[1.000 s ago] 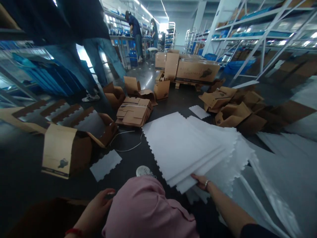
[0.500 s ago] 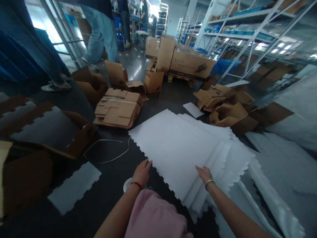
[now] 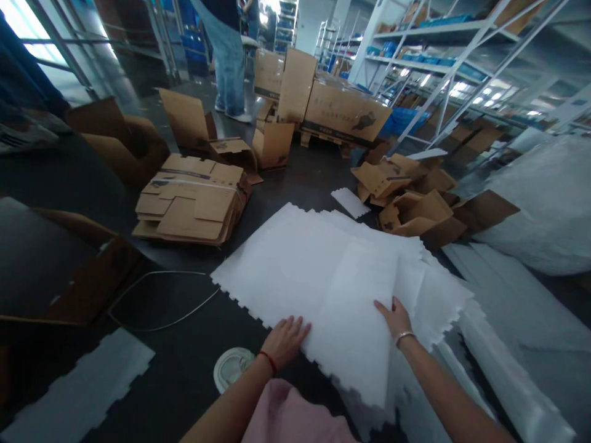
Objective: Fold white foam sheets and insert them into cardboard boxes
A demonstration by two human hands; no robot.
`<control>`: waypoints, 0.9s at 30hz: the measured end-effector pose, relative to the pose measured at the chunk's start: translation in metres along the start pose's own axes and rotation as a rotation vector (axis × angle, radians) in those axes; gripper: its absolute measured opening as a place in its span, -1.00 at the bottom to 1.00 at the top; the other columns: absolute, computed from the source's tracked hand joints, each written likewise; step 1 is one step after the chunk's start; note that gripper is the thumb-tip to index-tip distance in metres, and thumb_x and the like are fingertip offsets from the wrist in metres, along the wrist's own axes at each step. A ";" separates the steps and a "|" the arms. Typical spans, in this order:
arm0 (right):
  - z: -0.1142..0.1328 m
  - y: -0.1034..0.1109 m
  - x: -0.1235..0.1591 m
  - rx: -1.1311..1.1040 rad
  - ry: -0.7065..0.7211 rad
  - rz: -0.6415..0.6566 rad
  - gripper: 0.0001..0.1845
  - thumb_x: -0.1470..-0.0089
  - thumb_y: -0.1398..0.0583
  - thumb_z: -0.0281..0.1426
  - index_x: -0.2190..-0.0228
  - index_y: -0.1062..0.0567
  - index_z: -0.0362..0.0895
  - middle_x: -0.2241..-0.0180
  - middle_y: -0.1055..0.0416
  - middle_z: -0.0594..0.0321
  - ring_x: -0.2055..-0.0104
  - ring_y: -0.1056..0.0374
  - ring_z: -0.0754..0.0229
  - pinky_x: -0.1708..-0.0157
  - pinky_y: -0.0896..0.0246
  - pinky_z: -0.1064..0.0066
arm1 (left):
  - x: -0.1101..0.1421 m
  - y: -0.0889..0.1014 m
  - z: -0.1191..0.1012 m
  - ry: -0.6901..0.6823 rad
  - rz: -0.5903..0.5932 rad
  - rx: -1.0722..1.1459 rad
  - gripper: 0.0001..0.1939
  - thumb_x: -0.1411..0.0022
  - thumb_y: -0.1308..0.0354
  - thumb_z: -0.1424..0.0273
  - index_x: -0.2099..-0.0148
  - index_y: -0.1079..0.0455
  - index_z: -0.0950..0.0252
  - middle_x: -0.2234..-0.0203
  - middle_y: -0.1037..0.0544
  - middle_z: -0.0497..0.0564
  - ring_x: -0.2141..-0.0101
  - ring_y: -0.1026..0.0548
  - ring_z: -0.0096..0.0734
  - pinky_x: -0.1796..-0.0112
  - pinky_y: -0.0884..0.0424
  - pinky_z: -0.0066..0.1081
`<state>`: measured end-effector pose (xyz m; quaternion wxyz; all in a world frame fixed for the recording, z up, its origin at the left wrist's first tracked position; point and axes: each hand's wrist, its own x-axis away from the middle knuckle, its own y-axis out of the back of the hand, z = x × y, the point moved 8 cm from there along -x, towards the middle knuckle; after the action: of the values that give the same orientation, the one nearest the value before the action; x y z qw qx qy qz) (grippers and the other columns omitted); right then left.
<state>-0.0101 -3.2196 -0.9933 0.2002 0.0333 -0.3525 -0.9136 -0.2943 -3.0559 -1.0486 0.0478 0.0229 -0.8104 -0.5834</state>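
Note:
A stack of white foam sheets (image 3: 318, 277) with toothed, puzzle-like edges lies on the dark floor in front of me. My left hand (image 3: 286, 341) rests flat on the near edge of the stack, fingers spread. My right hand (image 3: 393, 320) lies on top of the sheets farther right, where a sheet's edge is slightly raised. Neither hand grips anything. A round white ring-shaped object (image 3: 233, 368) sits on the floor just left of my left hand. A pink cloth (image 3: 295, 415) fills the bottom of the view.
A thin white wire (image 3: 161, 304) and a loose foam piece (image 3: 78, 387) lie to the left. Around the stack are a strapped cardboard bundle (image 3: 191, 206), opened cartons (image 3: 410, 206) and a boxed pallet (image 3: 344, 111). White metal shelving (image 3: 438, 61) stands right; a person in jeans (image 3: 226, 55) stands beyond.
My left hand has moved forward onto the sheets' near edge, and my right hand has slid farther onto the stack. The view has tilted and shifted, and the sheets lie flatter.

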 end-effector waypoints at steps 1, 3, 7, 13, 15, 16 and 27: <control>0.007 0.011 -0.010 0.003 0.030 0.019 -0.48 0.22 -0.26 -0.12 0.21 -0.43 -0.13 0.31 -0.51 0.13 0.27 -0.43 0.04 0.23 -0.37 0.24 | 0.001 0.005 -0.020 -0.082 0.026 0.054 -0.45 -0.21 0.04 0.38 -0.26 -0.04 0.14 -0.10 -0.32 0.13 -0.01 -0.37 -0.11 0.07 -0.34 -0.14; 0.017 0.026 -0.030 -0.001 0.072 0.099 -0.44 0.27 -0.30 -0.17 0.18 -0.41 -0.14 0.20 -0.48 0.13 0.17 -0.41 0.04 0.12 -0.33 0.22 | 0.000 0.017 -0.050 -0.233 0.071 0.199 -0.42 -0.18 -0.01 0.17 -0.24 -0.05 0.05 -0.02 -0.42 0.03 0.14 -0.47 -0.21 0.15 -0.40 -0.22; 0.024 0.023 -0.056 -0.035 0.054 0.238 -0.44 0.25 -0.30 -0.21 0.16 -0.39 -0.15 0.19 -0.48 0.12 0.17 -0.40 0.05 0.12 -0.32 0.21 | -0.021 0.032 -0.005 0.079 -0.080 0.288 -0.41 -0.21 0.04 0.10 -0.26 -0.02 0.07 -0.17 -0.24 0.05 -0.10 -0.27 -0.20 -0.08 -0.20 -0.17; 0.116 -0.024 -0.013 0.416 0.235 0.220 -0.50 0.05 -0.18 -0.20 0.07 -0.35 -0.15 0.21 -0.46 0.09 0.19 -0.38 0.01 0.14 -0.27 0.19 | -0.026 -0.021 0.092 0.609 0.039 0.158 -0.28 -0.15 -0.04 0.12 -0.29 0.19 -0.11 -0.31 0.22 0.00 -0.26 0.30 0.11 -0.08 0.23 0.33; 0.153 -0.042 0.008 0.540 0.325 0.205 -0.42 0.02 -0.16 -0.19 -0.05 -0.27 -0.09 0.20 -0.46 0.11 0.18 -0.39 -0.01 0.15 -0.26 0.21 | -0.027 -0.030 0.094 0.618 0.026 0.177 -0.27 -0.15 -0.01 0.08 -0.29 0.24 -0.14 -0.31 0.25 -0.01 -0.26 0.32 0.10 -0.07 0.27 0.33; 0.165 -0.048 0.014 0.569 0.349 0.202 -0.40 0.00 -0.15 -0.21 -0.08 -0.24 -0.07 0.20 -0.45 0.11 0.18 -0.39 -0.01 0.15 -0.26 0.21 | -0.028 -0.033 0.093 0.624 0.025 0.190 -0.27 -0.15 -0.01 0.07 -0.29 0.25 -0.14 -0.31 0.25 -0.01 -0.26 0.32 0.11 -0.07 0.27 0.33; 0.032 0.061 -0.066 -0.104 -0.191 0.229 -0.69 0.17 -0.28 -0.32 0.32 -0.44 -0.18 0.46 -0.50 0.11 0.44 -0.41 0.08 0.44 -0.37 0.26 | -0.026 -0.035 0.097 0.638 0.071 0.272 -0.29 -0.15 0.00 0.07 -0.28 0.22 -0.16 -0.31 0.26 -0.06 -0.26 0.33 0.10 -0.06 0.24 0.35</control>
<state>0.0653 -3.2144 -0.9341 0.2700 -0.1046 -0.3235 -0.9008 -0.2794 -2.9732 -1.1135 0.3157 0.1820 -0.8253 -0.4314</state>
